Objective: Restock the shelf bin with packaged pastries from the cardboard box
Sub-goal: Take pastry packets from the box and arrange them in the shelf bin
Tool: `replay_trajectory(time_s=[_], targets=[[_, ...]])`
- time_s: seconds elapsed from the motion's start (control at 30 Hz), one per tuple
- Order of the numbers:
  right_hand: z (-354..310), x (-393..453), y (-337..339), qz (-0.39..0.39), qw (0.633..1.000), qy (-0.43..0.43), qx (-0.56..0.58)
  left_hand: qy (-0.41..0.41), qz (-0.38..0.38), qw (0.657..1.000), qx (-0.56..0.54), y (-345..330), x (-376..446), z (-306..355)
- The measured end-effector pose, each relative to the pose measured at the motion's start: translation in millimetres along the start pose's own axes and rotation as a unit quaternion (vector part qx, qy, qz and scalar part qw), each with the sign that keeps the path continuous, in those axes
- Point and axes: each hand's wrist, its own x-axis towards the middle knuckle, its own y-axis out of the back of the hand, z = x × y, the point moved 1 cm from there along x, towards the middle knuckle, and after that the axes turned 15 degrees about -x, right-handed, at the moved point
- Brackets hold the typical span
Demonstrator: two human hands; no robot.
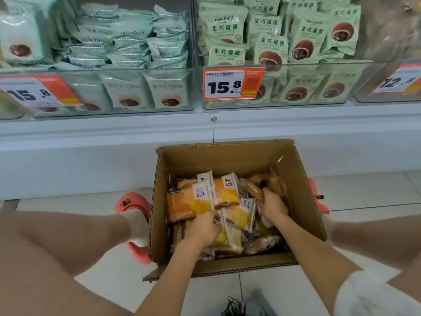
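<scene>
Nearest the camera, two bare forearms reach forward and down into one open brown corrugated cardboard box [303,201] that stands on the white tiled floor [273,290] between two feet in pink rubber clogs; the left clog [132,205] is seen whole, the right clog [317,197] is mostly hidden behind the box wall.

The left hand [201,228] lies on the pile at the near left of the box. Its fingers are curled and clamped on the lower edge of one orange and yellow plastic pastry packet with a white label panel [190,202]. The right hand [273,207] is at the middle right of the box, fingers curled together round one clear-wrapped brown pastry packet [252,190].

The box is roughly half full of packaged pastries. Four orange and yellow packets show their white label panels; the clear-wrapped brown ones lie along the right side and near edge, too jumbled to count.

Beyond the box runs the white shelf base [91,156]. On it stand three clear plastic shelf bins: the left bin [127,71] holds pale mint packets, the middle bin [355,80] holds light green packets printed with a brown round pastry, and the right bin [373,99] is only partly in view, its contents blurred. Three orange and white price tags hang on the bin fronts: the left tag [36,91] and middle tag [232,84] read 15.8, the right tag [399,80] reads 12.8
</scene>
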Motion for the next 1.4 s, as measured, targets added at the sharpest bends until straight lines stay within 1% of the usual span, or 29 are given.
replay_trajectory(time_s=[0.07, 0.13, 0.17, 0.23, 0.27, 0.33, 0.4, 0.43, 0.47, 0.5, 0.53, 0.57, 0.6, 0.63, 0.67, 0.7, 0.73, 0.8, 0.83, 0.87, 0.9, 0.93, 1.03, 1.13, 1.17, 1.23, 1.27, 1.3, 1.4], targets=[[3.5, -9.5, 8.8, 0.048, 0.996, -0.015, 0.080, 0.010, 0.018, 0.997, -0.080, 1.1, 4.8, 5.3], [10.3, -19.5, 20.5, 0.067, 0.980, -0.032, 0.186, 0.044, 0.048, 0.974, -0.215, 2.6, 7.6, 16.2], [12.7, -25.1, 29.1, 0.067, 0.971, -0.029, 0.229, 0.081, 0.053, 0.945, -0.311, 3.7, 7.8, 23.3], [12.8, -39.0, 49.0, 0.064, 0.956, 0.005, 0.286, 0.150, 0.016, 0.851, -0.503, 8.0, 7.9, 38.4], [10.6, -47.4, 58.0, 0.072, 0.952, 0.033, 0.297, 0.166, -0.016, 0.805, -0.570, 11.0, 7.5, 44.8], [1.0, -72.2, 75.2, 0.119, 0.950, 0.108, 0.267, 0.162, -0.081, 0.737, -0.651, 17.3, 6.3, 54.5], [-10.6, -95.6, 84.6, 0.178, 0.942, 0.202, 0.202, 0.130, -0.136, 0.697, -0.692, 24.4, 2.7, 64.7], [-13.8, -101.0, 83.7, 0.191, 0.934, 0.247, 0.173, 0.113, -0.148, 0.687, -0.703, 28.1, -0.5, 70.3], [-15.2, -103.7, 81.3, 0.182, 0.932, 0.278, 0.145, 0.100, -0.144, 0.683, -0.709, 30.9, -3.2, 75.8], [-16.4, -104.9, 79.6, 0.154, 0.934, 0.296, 0.129, 0.091, -0.125, 0.688, -0.709, 32.4, -4.3, 78.5], [-17.1, -105.6, 78.7, 0.121, 0.936, 0.302, 0.132, 0.085, -0.099, 0.703, -0.699, 33.4, -5.0, 79.0], [-19.2, -107.0, 81.0, 0.091, 0.935, 0.292, 0.179, 0.077, -0.076, 0.726, -0.680, 33.2, -4.8, 76.5], [-21.0, -109.0, 85.8, 0.083, 0.924, 0.263, 0.263, 0.061, -0.068, 0.745, -0.661, 32.7, -4.9, 73.4], [-22.1, -112.7, 93.7, 0.100, 0.897, 0.220, 0.369, 0.035, -0.076, 0.756, -0.650, 32.1, -4.7, 70.3], [-20.4, -112.7, 99.2, 0.124, 0.861, 0.162, 0.465, 0.006, -0.094, 0.756, -0.648, 31.7, -5.5, 68.9], [-18.5, -112.0, 105.4, 0.136, 0.838, 0.104, 0.519, -0.020, -0.113, 0.753, -0.648, 32.2, -7.1, 69.1], [-14.7, -108.3, 107.7, 0.131, 0.844, 0.060, 0.517, -0.042, -0.133, 0.752, -0.644, 31.9, -9.3, 71.1], [-8.5, -105.2, 104.9, 0.065, 0.876, 0.025, 0.478, -0.078, -0.175, 0.760, -0.621, 28.7, -13.8, 76.4], [-8.4, -106.1, 102.0, 0.030, 0.876, 0.018, 0.481, -0.091, -0.191, 0.764, -0.610, 26.3, -14.4, 76.9], [-8.9, -106.7, 97.6, 0.019, 0.871, 0.014, 0.491, -0.095, -0.202, 0.765, -0.604, 24.3, -14.6, 77.5], [-10.5, -108.1, 95.1, 0.031, 0.866, 0.009, 0.499, -0.091, -0.202, 0.763, -0.607, 23.6, -14.5, 77.1], [-10.5, -106.8, 92.0, 0.062, 0.868, 0.012, 0.493, -0.084, -0.197, 0.759, -0.615, 23.0, -14.9, 77.1], [-13.0, -103.9, 88.7, 0.156, 0.877, 0.017, 0.454, -0.040, -0.118, 0.762, -0.636, 22.5, -21.9, 81.2], [-13.7, -102.8, 86.8, 0.213, 0.863, -0.010, 0.458, 0.002, -0.015, 0.754, -0.657, 19.6, -18.8, 76.5], [-14.2, -104.5, 87.3, 0.231, 0.860, -0.018, 0.455, -0.003, 0.024, 0.769, -0.639, 18.4, -19.7, 76.3], [-15.3, -107.9, 87.5, 0.269, 0.858, -0.017, 0.438, -0.030, 0.102, 0.844, -0.526, 15.8, -20.7, 78.5], [-15.4, -109.1, 86.9, 0.286, 0.857, -0.013, 0.429, -0.048, 0.132, 0.866, -0.479, 13.5, -22.9, 81.3], [-16.0, -110.8, 87.1, 0.301, 0.855, -0.007, 0.422, -0.066, 0.151, 0.871, -0.464, 11.2, -25.6, 84.4], [-20.8, -114.6, 87.7, 0.326, 0.854, 0.018, 0.406, -0.119, 0.205, 0.855, -0.461, 7.1, -27.7, 84.8]])
